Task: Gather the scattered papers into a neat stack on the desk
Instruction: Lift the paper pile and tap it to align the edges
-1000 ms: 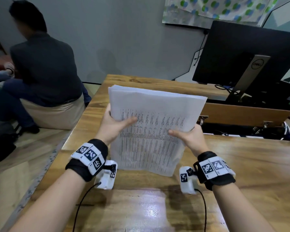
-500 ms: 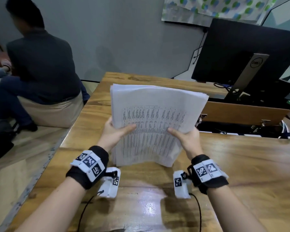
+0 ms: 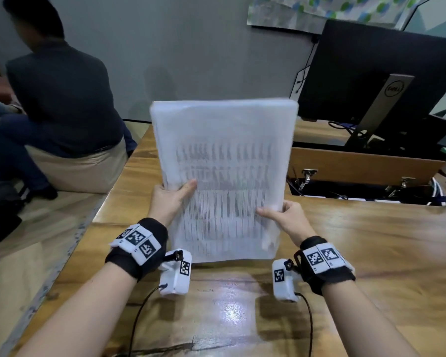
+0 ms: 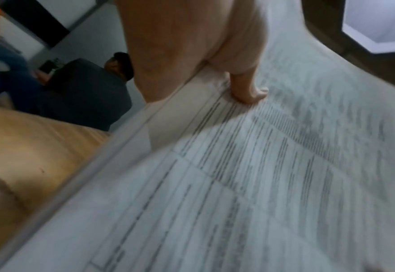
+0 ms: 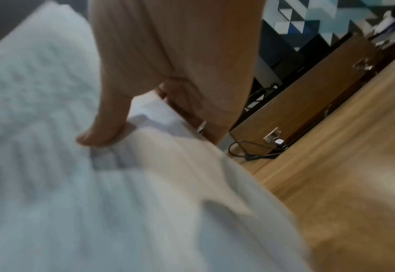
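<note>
A thick stack of white printed papers [image 3: 223, 176] stands nearly upright on its bottom edge on the wooden desk [image 3: 371, 253], blurred by motion. My left hand [image 3: 171, 198] grips its left edge, thumb on the printed front. My right hand [image 3: 283, 217] grips the right edge lower down, thumb on the front as well. The left wrist view shows the papers [image 4: 250, 174] with my left hand [image 4: 238, 79] pinching the edge. In the right wrist view, my right hand [image 5: 131, 114] pinches the papers [image 5: 64, 165]. The fingers behind the sheets are hidden.
A black monitor [image 3: 376, 73] on a silver stand sits at the back right, behind an open cable tray [image 3: 366, 191] with wires. A seated person [image 3: 59, 99] is on the left beyond the desk's edge. Bare desk lies in front of the stack.
The stack has swung from tilted back and skewed to nearly upright and squared. Both hands moved with it, the right hand sliding lower on its edge.
</note>
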Tool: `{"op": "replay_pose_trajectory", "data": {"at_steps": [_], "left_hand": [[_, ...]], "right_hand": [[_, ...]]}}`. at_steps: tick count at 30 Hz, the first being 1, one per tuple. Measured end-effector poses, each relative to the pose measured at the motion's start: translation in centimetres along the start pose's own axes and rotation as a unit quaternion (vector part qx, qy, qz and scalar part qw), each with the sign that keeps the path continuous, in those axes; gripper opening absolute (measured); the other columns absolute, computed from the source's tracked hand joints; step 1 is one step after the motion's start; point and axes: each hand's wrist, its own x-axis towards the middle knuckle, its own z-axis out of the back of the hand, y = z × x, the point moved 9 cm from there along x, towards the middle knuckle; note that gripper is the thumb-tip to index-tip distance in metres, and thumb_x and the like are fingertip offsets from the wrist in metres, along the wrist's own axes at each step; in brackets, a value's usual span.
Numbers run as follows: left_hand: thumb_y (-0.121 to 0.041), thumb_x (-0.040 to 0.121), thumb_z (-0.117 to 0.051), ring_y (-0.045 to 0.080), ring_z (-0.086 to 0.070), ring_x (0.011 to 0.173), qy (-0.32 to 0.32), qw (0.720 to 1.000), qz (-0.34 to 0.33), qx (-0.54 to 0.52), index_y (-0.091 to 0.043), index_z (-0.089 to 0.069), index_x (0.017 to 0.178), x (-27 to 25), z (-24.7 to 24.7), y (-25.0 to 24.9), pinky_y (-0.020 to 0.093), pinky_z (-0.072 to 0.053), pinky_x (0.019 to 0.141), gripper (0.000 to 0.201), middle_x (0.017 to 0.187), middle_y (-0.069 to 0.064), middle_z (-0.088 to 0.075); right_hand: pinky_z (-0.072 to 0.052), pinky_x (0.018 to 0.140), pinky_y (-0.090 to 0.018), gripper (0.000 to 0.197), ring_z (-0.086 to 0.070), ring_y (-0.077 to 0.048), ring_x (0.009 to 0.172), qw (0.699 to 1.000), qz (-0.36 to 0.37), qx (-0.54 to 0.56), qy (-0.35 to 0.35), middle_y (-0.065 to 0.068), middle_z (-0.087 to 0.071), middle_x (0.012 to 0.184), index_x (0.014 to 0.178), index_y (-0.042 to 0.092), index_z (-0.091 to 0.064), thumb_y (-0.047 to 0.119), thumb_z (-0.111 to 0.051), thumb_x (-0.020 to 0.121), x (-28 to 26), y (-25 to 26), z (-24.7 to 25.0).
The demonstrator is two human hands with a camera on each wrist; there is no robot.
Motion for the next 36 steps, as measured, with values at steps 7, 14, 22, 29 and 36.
{"op": "replay_pose_trajectory", "data": {"at_steps": [7, 14, 22, 29, 36], "left_hand": [[-0.028, 0.071, -0.075, 0.029, -0.06, 0.117, -0.02, 0.986, 0.034, -0.162, -0.007, -0.063, 0.107, 0.7, 1.3, 0.9, 0.048, -0.043, 0.105, 0.043, 0.12, 0.015, -0.065], [-0.054, 0.039, -0.083, 0.017, -0.065, 0.097, 0.033, 0.977, 0.115, -0.175, -0.018, -0.062, 0.095, -1.2, -0.8, 4.8, 0.039, -0.053, 0.092, 0.07, 0.106, 0.005, -0.067], [0.006, 0.078, -0.065, 0.006, -0.071, 0.07, -0.002, 0.986, 0.092, -0.137, -0.014, -0.063, 0.097, 1.3, 5.3, 5.6, 0.02, -0.058, 0.069, 0.027, 0.112, 0.006, -0.065], [0.004, 0.076, -0.069, 0.021, -0.054, 0.099, 0.057, 0.991, 0.039, 0.113, 0.007, -0.057, 0.12, 1.4, 2.2, 3.8, 0.025, -0.046, 0.075, 0.046, 0.114, 0.007, -0.059], [-0.006, 0.066, -0.081, 0.008, -0.065, 0.089, -0.005, 0.998, -0.009, 0.058, -0.001, -0.063, 0.111, 0.6, 3.5, 2.7, 0.02, -0.052, 0.082, 0.049, 0.098, -0.001, -0.068]], "right_hand": [[-0.06, 0.061, -0.027, 0.089, -0.073, -0.017, 0.073, 0.981, -0.027, 0.188, -0.038, -0.004, -0.076, 0.08, 0.091, 0.004, -0.065, 0.038, -0.094, 0.014, -0.1, -2.4, 1.3], [-0.061, 0.072, -0.031, 0.088, -0.073, -0.018, 0.083, 0.956, -0.08, 0.283, -0.008, -0.006, -0.076, 0.091, 0.108, 0.007, -0.062, 0.028, -0.092, 0.028, -1.0, -4.9, -4.0], [-0.05, 0.094, -0.045, 0.039, -0.062, -0.028, 0.105, 0.985, -0.02, 0.113, -0.127, -0.006, -0.068, 0.102, 0.088, 0.02, -0.064, 0.023, -0.085, 0.056, -1.9, -3.3, 4.5], [-0.052, 0.088, -0.045, 0.031, -0.061, -0.027, 0.097, 0.989, 0.064, 0.052, -0.126, -0.004, -0.066, 0.095, 0.092, 0.018, -0.063, -0.007, -0.068, 0.075, -1.4, 0.5, 5.0], [-0.058, 0.073, -0.023, 0.033, -0.064, -0.017, 0.09, 0.984, 0.084, 0.074, -0.137, -0.002, -0.068, 0.096, 0.096, 0.014, -0.064, -0.006, -0.073, 0.072, -1.3, 0.4, 4.6]]}}
